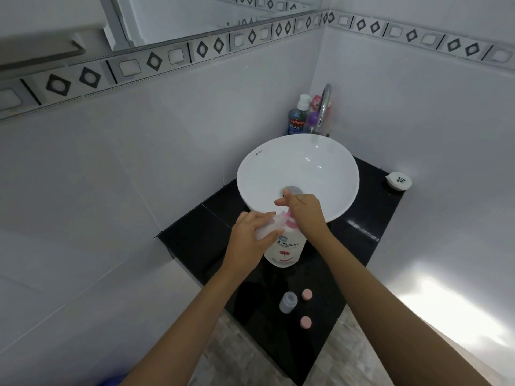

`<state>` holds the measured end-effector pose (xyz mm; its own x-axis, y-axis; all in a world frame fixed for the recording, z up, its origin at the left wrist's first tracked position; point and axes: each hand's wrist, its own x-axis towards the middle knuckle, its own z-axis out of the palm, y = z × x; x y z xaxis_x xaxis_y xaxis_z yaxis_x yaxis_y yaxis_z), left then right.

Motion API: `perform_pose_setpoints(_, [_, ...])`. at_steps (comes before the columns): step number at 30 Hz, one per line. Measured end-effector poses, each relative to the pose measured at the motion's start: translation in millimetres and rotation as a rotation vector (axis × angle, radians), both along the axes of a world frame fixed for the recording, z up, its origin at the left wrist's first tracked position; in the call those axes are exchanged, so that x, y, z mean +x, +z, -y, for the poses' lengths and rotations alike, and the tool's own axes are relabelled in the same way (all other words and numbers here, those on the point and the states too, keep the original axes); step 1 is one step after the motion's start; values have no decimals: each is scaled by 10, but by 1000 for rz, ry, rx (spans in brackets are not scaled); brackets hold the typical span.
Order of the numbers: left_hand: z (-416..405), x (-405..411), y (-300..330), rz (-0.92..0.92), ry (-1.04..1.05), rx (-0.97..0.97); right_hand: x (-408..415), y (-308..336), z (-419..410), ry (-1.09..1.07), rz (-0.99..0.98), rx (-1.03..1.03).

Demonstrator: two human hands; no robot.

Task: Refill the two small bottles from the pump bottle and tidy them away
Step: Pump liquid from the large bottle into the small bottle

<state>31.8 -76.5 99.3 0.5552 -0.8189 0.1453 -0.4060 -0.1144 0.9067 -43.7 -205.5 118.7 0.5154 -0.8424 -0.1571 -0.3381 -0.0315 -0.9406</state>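
A white pump bottle [284, 247] with a pink collar and pink flower label stands upright on the black counter [200, 232], just in front of the basin. My right hand [303, 211] rests on top of its pump head, which it hides. My left hand [250, 235] grips a small translucent bottle [269, 228], tilted against the pump's spout. A second small bottle [288, 302], greyish and uncapped, stands upright nearer to me on the counter. Two pink caps [306, 294] [305, 322] lie beside it on its right.
A white round basin [298, 168] with a grey drain sits on the counter. Behind it are a chrome tap [324, 107], a blue mouthwash bottle [297, 118] and other toiletries. A small white container [399, 181] sits at the counter's far right corner. Tiled walls close in left and right.
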Motion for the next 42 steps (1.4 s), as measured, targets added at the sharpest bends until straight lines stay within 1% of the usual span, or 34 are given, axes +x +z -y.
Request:
perform_pose_setpoints(4, [-2, 20, 38, 8, -3, -21, -1, 41, 16, -19, 26, -106])
perform_pose_setpoints(7, [15, 32, 35, 11, -6, -10, 19, 16, 0, -44, 41, -86])
perform_pose_setpoints(11, [39, 30, 11, 29, -7, 17, 14, -33, -27, -16, 49, -16])
perform_pose_setpoints(15, [40, 16, 19, 43, 2, 21, -4, -6, -27, 16, 24, 2])
perform_pose_setpoints(18, [43, 26, 56, 42, 13, 0, -25, 71, 24, 45, 9, -31])
perform_pose_setpoints(23, [38, 29, 76, 30, 10, 1, -17, 51, -14, -9, 64, -40])
perform_pose_setpoints(28, [47, 5, 9, 52, 16, 59, -8, -25, -34, 5, 29, 17])
perform_pose_setpoints(30, [42, -1, 7, 74, 32, 65, -15, -33, -34, 20, 6, 2])
perform_pose_setpoints(33, [33, 2, 55, 93, 42, 12, -16, 23, -13, 35, 7, -28])
perform_pose_setpoints(37, [51, 11, 89, 91, 94, -13, -10, 76, 24, 29, 51, -31])
perform_pose_setpoints(42, [68, 2, 65, 58, 110, 45, -35, 106, -4, -40, 160, 5])
